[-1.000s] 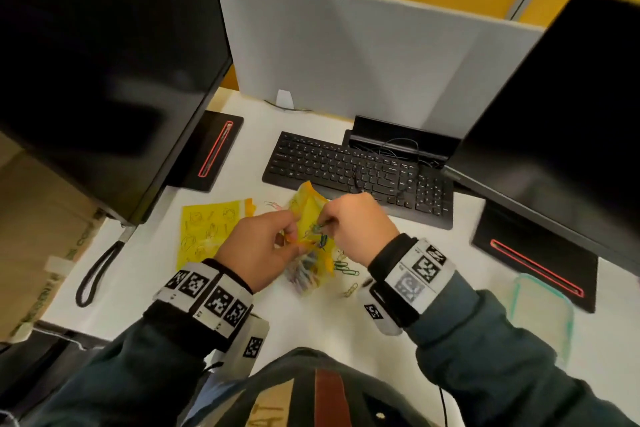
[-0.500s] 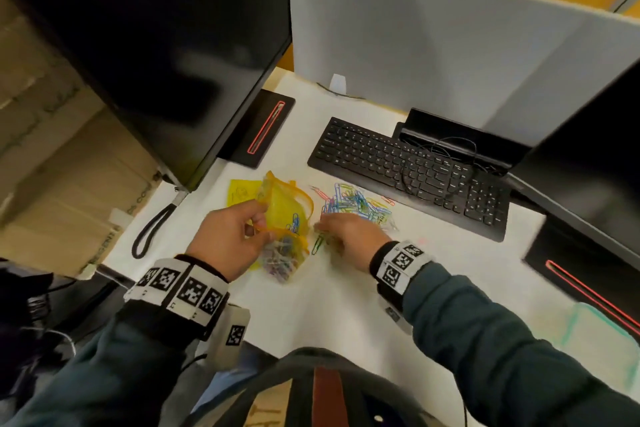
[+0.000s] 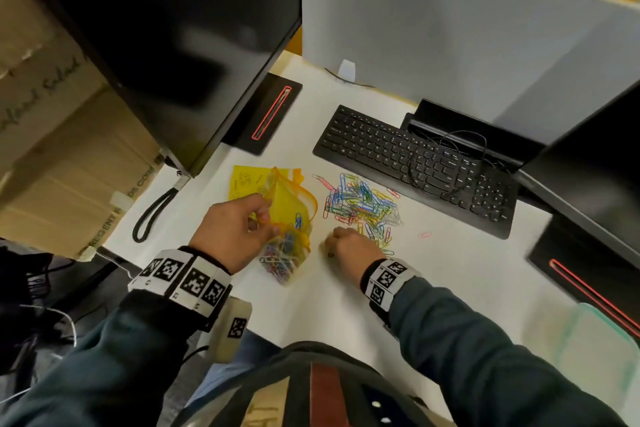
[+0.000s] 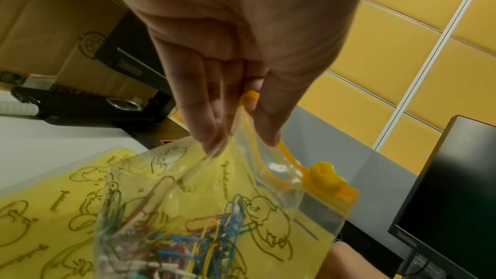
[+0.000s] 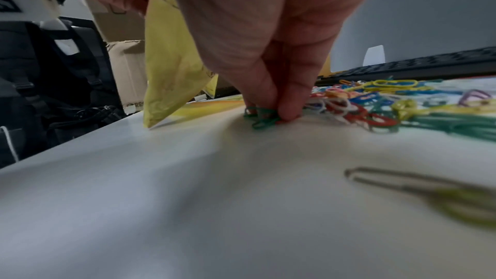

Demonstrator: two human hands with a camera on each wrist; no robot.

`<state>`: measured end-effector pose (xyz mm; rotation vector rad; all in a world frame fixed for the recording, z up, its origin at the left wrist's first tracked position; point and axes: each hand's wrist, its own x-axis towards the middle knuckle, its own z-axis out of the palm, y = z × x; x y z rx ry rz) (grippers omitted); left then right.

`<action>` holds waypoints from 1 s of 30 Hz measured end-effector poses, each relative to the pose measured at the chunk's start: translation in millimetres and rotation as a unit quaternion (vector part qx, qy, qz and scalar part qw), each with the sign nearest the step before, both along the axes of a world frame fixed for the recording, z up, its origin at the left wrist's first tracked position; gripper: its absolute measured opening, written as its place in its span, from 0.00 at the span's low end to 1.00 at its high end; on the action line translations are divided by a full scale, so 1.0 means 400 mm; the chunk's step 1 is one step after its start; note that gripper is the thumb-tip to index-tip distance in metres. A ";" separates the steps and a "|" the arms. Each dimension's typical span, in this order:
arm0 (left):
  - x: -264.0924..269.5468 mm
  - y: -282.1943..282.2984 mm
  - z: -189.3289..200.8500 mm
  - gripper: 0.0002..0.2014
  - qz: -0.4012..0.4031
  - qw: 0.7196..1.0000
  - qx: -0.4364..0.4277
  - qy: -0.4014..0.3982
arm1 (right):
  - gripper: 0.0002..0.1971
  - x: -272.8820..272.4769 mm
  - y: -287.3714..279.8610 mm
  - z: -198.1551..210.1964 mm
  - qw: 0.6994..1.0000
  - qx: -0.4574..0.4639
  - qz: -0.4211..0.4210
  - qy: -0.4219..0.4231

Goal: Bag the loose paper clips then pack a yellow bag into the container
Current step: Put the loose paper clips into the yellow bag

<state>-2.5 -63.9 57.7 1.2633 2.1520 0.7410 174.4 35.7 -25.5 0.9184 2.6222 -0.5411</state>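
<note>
A yellow zip bag [image 3: 289, 218] with an orange slider, part full of coloured paper clips, stands open on the white desk. My left hand [image 3: 239, 230] pinches its mouth edge, thumb and fingers on the plastic [image 4: 236, 139]. A heap of loose coloured paper clips [image 3: 363, 204] lies right of the bag, in front of the keyboard. My right hand [image 3: 349, 246] is down at the heap's near edge and pinches green paper clips [image 5: 261, 117] against the desk. A second flat yellow bag [image 3: 246, 180] lies behind the first. The clear container [image 3: 595, 360] sits at the near right.
A black keyboard [image 3: 415, 163] with a thin cable lies behind the clips. Two monitors, left [image 3: 166, 38] and right [image 3: 595, 156], overhang the desk on black bases. A grey divider panel [image 3: 450, 38] closes the back. One pink clip [image 3: 425, 235] lies apart at the right.
My right hand left the bag's mouth and went down to the heap of clips, where it now pinches green ones. The left hand keeps the bag open. The head view swung right.
</note>
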 end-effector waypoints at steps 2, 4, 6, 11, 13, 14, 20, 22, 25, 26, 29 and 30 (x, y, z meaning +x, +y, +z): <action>0.003 0.001 -0.003 0.15 -0.002 1.000 0.001 -0.005 | 0.12 0.009 0.008 0.004 0.999 -0.013 -0.041 0.013; 0.005 0.003 -0.004 0.15 -0.005 1.000 0.001 -0.010 | 0.12 0.026 0.023 0.008 0.992 -0.042 -0.110 0.051; 0.007 0.004 -0.003 0.15 -0.012 1.000 0.000 -0.021 | 0.15 0.042 0.038 0.030 0.964 -0.077 -0.214 0.137; 0.032 0.025 0.008 0.15 -0.044 0.998 0.011 -0.037 | 0.11 0.047 0.066 0.201 0.772 -0.272 -0.388 0.425; 0.049 0.039 0.010 0.16 -0.061 0.997 0.013 -0.042 | 0.10 0.028 0.067 0.263 0.741 -0.305 -0.356 0.482; 0.056 0.046 0.010 0.17 -0.070 0.997 0.011 -0.041 | 0.10 0.015 0.065 0.282 0.738 -0.313 -0.336 0.494; 0.074 0.063 0.010 0.17 -0.100 0.994 0.007 -0.032 | 0.12 0.004 0.064 0.258 0.723 -0.326 -0.338 0.507; 0.073 0.064 0.010 0.17 -0.106 0.994 0.007 -0.031 | 0.13 0.024 0.079 0.235 0.721 -0.318 -0.356 0.502; 0.070 0.066 0.012 0.17 -0.103 0.994 0.003 -0.032 | 0.13 0.078 0.112 0.159 0.807 -0.200 -0.387 0.399; 0.069 0.066 0.012 0.17 -0.101 0.994 0.001 -0.032 | 0.13 0.096 0.114 0.130 0.840 -0.160 -0.397 0.332; 0.066 0.065 0.009 0.16 -0.096 0.995 -0.002 -0.036 | 0.16 0.122 0.091 0.062 0.860 -0.121 -0.430 0.247; 0.064 0.066 0.007 0.16 -0.093 0.995 -0.002 -0.035 | 0.17 0.118 0.084 0.052 0.864 -0.105 -0.423 0.252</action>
